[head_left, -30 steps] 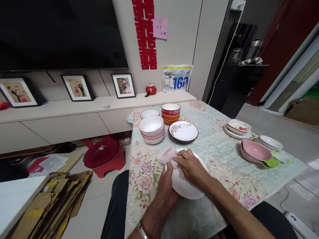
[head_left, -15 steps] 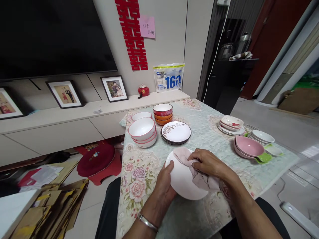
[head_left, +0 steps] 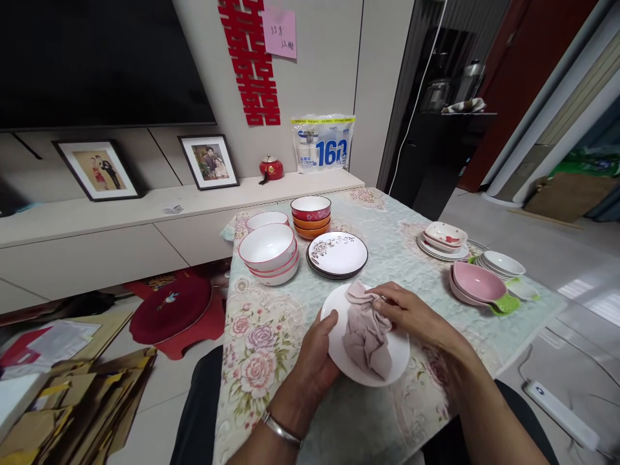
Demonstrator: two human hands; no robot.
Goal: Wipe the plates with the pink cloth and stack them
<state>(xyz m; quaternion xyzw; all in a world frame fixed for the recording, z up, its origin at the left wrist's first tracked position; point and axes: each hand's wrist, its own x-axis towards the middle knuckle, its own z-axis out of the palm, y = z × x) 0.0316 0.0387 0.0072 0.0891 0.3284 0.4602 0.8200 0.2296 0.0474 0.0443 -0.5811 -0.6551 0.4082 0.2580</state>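
My left hand (head_left: 322, 349) grips the left rim of a white plate (head_left: 338, 309), thumb on top and fingers underneath. The plate is held above the table, tilted slightly toward me. A crumpled pink cloth (head_left: 367, 339) lies across its middle. At the plate's upper right, my right hand (head_left: 400, 311) pinches the top part of the cloth between bent fingers. Just beyond the plate rests a stack of dark-rimmed plates (head_left: 338, 254) with a brown flower pattern. Red-rimmed white bowls (head_left: 268, 248) are stacked to its left, and a red bowl (head_left: 310, 208) tops orange ones behind.
On the table's right side are pink bowls (head_left: 477, 284), small white bowls (head_left: 504, 263) and a spotted dish (head_left: 445, 236) on plates. A flowered cloth (head_left: 271, 329) covers the table. A red stool (head_left: 169, 310) and flattened cardboard (head_left: 92, 400) are on the floor at left.
The pink cloth has moved from the plate's right edge to bunch over its middle. My right hand has shifted slightly with it. My left hand keeps its hold; the whole view has turned a little.
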